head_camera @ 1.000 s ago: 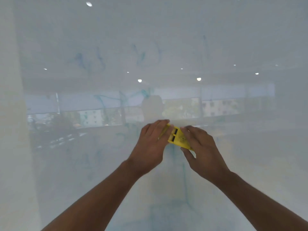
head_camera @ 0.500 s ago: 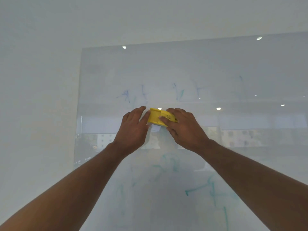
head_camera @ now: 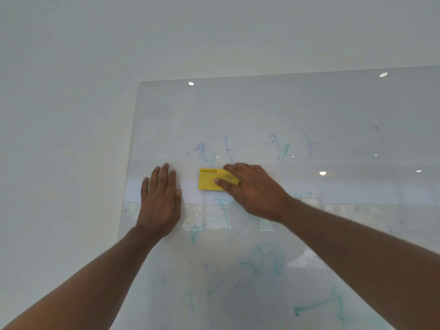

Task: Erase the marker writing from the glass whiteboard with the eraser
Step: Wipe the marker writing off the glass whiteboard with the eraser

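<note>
Eraser [head_camera: 209, 179] under right hand [head_camera: 252, 191] fingers [head_camera: 222, 181]

This is looking like an office or meeting room. A frameless glass whiteboard [head_camera: 297, 110] is hanging on a plain pale wall [head_camera: 71, 91], and its surface is reflecting round recessed ceiling lights [head_camera: 191, 83] and a long band of windows [head_camera: 357, 194] across the room.

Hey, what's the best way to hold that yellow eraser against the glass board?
Grip the yellow eraser across its flat back, coming from the right as the right hand does. It lies flat and wide on the glass whiteboard, so spread fingers probably press it evenly.
</note>
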A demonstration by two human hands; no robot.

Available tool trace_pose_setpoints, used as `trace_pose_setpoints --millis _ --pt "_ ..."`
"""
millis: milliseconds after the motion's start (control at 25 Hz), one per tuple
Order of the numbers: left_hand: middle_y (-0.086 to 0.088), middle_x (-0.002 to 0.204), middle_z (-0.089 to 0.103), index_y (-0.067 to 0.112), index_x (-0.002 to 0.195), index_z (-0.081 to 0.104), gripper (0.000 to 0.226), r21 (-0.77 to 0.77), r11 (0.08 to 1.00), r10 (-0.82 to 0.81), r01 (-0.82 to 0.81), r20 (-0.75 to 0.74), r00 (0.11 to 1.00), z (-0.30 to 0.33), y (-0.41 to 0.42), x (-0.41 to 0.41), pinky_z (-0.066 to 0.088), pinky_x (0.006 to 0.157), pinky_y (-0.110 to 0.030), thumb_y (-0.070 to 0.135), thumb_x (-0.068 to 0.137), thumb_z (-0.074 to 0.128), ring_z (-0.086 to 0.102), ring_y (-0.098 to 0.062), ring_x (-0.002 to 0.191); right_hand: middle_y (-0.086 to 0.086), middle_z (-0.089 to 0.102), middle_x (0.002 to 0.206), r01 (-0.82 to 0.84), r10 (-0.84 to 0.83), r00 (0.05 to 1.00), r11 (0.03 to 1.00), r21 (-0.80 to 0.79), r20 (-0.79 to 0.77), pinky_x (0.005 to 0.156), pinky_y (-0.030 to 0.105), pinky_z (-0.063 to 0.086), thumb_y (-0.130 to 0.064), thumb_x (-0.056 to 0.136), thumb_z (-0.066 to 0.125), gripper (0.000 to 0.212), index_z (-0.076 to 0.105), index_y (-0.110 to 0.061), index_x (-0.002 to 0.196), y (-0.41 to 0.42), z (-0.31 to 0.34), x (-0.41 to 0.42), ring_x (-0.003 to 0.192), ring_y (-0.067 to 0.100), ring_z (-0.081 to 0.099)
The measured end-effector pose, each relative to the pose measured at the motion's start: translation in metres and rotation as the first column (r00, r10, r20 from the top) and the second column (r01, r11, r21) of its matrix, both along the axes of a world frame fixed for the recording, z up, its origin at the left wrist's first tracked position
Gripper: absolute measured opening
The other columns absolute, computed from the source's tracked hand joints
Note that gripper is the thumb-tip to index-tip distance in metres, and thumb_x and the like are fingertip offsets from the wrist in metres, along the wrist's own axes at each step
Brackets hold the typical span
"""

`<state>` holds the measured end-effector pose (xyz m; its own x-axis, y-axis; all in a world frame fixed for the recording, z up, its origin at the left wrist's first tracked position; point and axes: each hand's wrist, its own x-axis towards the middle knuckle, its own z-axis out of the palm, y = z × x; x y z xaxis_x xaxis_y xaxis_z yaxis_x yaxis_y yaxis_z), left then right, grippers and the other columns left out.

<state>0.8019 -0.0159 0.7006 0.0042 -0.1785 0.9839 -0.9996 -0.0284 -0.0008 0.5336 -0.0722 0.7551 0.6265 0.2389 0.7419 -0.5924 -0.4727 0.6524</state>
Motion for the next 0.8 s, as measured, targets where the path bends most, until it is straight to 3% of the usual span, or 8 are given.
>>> trace_pose_setpoints --millis 40,160,240,320,400,440,640,800 --pt "-0.021 0.168 0.025 0.0 0.155 0.037 0.066 0.002 1.0 -0.006 0.006 0.004 1.0 -0.001 -0.003 0.004 0.021 0.124 -0.062 0.035 0.102 0.019 0.023 -0.042 0.155 0.011 0.056 0.142 -0.022 0.021 0.997 1.0 0.011 0.075 0.103 0.044 0.047 -0.037 0.104 0.055 0.039 0.055 -0.025 0.141 -0.003 0.017 0.002 0.128 0.035 0.053" --pt "-0.017 0.17 0.019 0.001 0.159 0.029 0.067 -0.007 0.999 -0.035 0.035 0.0 0.999 -0.004 -0.01 0.007 0.013 0.127 -0.058 0.036 0.103 0.017 0.014 -0.037 0.159 0.022 0.049 0.147 -0.036 -0.007 0.888 0.996 0.083 0.46 0.097 0.05 0.045 -0.019 0.1 0.058 0.045 0.054 -0.019 0.145 0.0 0.066 0.01 0.127 0.044 0.05" --pt "-0.018 0.17 0.02 -0.001 0.159 0.028 0.067 -0.021 0.998 -0.056 0.056 -0.01 0.998 -0.006 -0.013 0.007 0.011 0.128 -0.057 0.035 0.103 0.018 0.014 -0.036 0.159 0.023 0.048 0.147 -0.054 -0.019 0.834 0.992 0.116 0.552 0.095 0.049 0.045 -0.013 0.096 0.059 0.048 0.055 -0.018 0.144 0.007 0.068 0.033 0.125 0.044 0.05" --pt "-0.023 0.167 0.023 -0.006 0.156 0.03 0.067 -0.05 0.997 -0.062 0.06 -0.029 0.998 -0.008 -0.014 0.005 0.015 0.128 -0.058 0.034 0.103 0.021 0.018 -0.039 0.157 0.023 0.055 0.14 -0.089 0.083 0.937 0.996 0.001 0.341 0.091 0.048 0.05 -0.012 0.096 0.064 0.043 0.06 -0.017 0.138 0.01 0.045 0.063 0.119 0.043 0.056" --pt "-0.029 0.164 0.026 -0.011 0.153 0.032 0.067 -0.086 0.995 -0.063 0.058 -0.06 0.996 -0.01 -0.015 0.003 0.02 0.126 -0.059 0.033 0.103 0.026 0.023 -0.043 0.155 0.019 0.054 0.143 -0.017 0.019 1.0 0.994 -0.111 0.019 0.091 0.045 0.048 -0.017 0.097 0.063 0.043 0.058 -0.022 0.14 0.006 0.03 0.072 0.122 0.039 0.055" --pt "-0.03 0.163 0.027 -0.012 0.153 0.033 0.067 -0.1 0.993 -0.063 0.056 -0.068 0.996 -0.011 -0.015 0.003 0.022 0.125 -0.06 0.032 0.103 0.027 0.025 -0.044 0.154 0.018 0.053 0.145 0.005 -0.007 1.0 0.99 -0.14 -0.019 0.092 0.045 0.047 -0.019 0.099 0.061 0.043 0.057 -0.024 0.142 0.004 0.039 0.071 0.124 0.038 0.054" --pt "-0.027 0.166 0.025 -0.01 0.154 0.031 0.066 -0.105 0.993 -0.069 0.062 -0.068 0.995 -0.011 -0.016 0.006 0.018 0.128 -0.056 0.031 0.103 0.024 0.021 -0.041 0.156 0.014 0.036 0.157 0.002 -0.052 0.867 0.995 0.1 0.496 0.098 0.045 0.039 -0.018 0.1 0.051 0.052 0.043 -0.026 0.151 0.01 0.1 0.071 0.133 0.038 0.042" --pt "-0.026 0.165 0.026 -0.01 0.153 0.034 0.064 -0.117 0.986 -0.124 0.116 -0.061 0.99 -0.011 -0.017 0.009 0.016 0.128 -0.055 0.027 0.102 0.022 0.021 -0.04 0.156 0.022 0.051 0.147 -0.027 0.038 0.982 0.998 -0.065 0.185 0.094 0.047 0.045 -0.013 0.092 0.066 0.052 0.056 -0.022 0.143 0.008 0.019 0.06 0.124 0.042 0.054"
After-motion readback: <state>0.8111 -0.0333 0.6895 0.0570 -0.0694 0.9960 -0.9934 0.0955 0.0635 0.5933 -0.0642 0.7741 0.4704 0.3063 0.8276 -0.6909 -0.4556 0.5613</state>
